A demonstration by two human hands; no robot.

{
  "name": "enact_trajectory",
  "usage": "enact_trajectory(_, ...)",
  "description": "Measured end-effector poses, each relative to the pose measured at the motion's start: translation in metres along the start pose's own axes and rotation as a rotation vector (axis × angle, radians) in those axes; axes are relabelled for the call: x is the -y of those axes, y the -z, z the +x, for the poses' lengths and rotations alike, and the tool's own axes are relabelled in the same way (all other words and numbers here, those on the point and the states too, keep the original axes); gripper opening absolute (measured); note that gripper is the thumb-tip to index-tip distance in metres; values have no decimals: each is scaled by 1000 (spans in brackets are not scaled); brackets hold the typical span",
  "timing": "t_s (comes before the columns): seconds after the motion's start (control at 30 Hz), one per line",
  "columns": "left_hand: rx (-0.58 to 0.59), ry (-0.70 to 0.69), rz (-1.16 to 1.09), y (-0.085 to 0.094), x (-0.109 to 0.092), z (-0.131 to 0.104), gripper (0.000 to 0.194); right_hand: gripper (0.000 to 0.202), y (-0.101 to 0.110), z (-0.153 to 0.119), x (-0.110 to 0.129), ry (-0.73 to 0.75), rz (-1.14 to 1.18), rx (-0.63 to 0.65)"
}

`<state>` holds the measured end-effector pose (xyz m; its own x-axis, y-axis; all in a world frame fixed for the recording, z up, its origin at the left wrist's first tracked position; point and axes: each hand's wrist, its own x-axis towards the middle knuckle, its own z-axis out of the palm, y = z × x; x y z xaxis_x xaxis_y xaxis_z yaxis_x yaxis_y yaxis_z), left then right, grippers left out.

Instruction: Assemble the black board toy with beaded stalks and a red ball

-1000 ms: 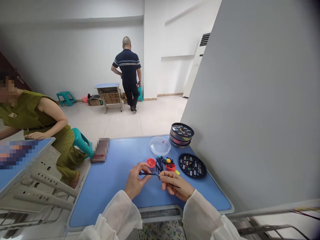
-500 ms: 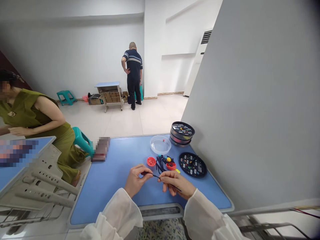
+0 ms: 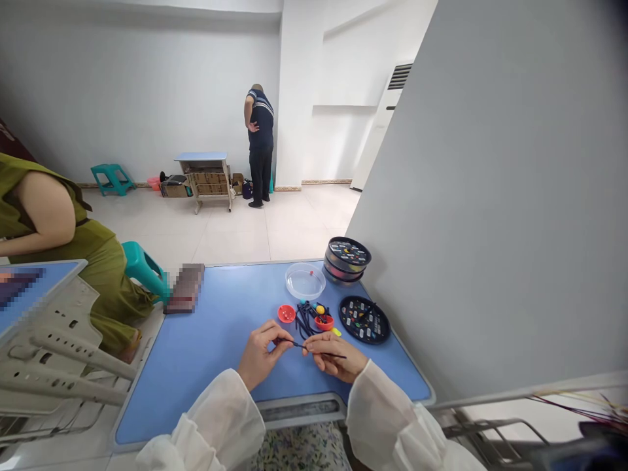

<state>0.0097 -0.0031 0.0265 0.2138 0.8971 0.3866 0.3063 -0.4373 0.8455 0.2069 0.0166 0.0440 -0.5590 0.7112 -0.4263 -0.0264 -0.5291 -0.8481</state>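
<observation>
A thin dark strip, like a cord or soft stick (image 3: 298, 345), stretches between my two hands above the near part of the table. My left hand (image 3: 260, 356) pinches its left end between thumb and fingertips. Closed around its middle, my right hand (image 3: 338, 356) leaves the other end sticking out to the right. Just beyond my fingers lie several loose black strips (image 3: 305, 320). Beside them is a small red cup (image 3: 286, 314) with tiny pale bits in it. A second red cup (image 3: 324, 323) holds dark pieces, with a yellow ball (image 3: 320, 309) near it.
Behind the strips stands a clear round dish (image 3: 305, 282). To the right are a black round lid (image 3: 364, 320) and a stack of round containers (image 3: 347, 261) near the grey wall. A brown case (image 3: 189, 288) lies at the left edge. One person sits left, another stands far back.
The view has shifted a little, so the table appears further left. Both hands keep hold of the dark strip. The seated person leans further left, and the standing person bends forward more.
</observation>
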Motion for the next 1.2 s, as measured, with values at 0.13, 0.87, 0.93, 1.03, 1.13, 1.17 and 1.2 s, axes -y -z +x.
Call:
enact_trajectory(0.13,-29,24,-2,2,-1,1,16,28,-8,-5,3,44,-29,-31)
enact_trajectory(0.87,109,210,-375,2,3,4,16,22,-28,0,-13,752,-471,-462)
enact_trajectory(0.93,66,180,-325,2,3,4,16,21,-26,1,-15,737,-434,-473)
enact_trajectory(1.03,-43,134,-192,3,1,4,16,23,-24,3,-19,745,-317,-558)
enact_trajectory(1.13,-131,117,-56,3,0,4,13,27,-24,4,-22,734,-275,-575)
enact_trajectory(1.17,-145,118,-36,3,0,4,12,27,-24,4,-22,726,-280,-571)
enact_trajectory(1.2,-153,123,-32,3,1,5,11,28,-24,4,-23,717,-283,-564)
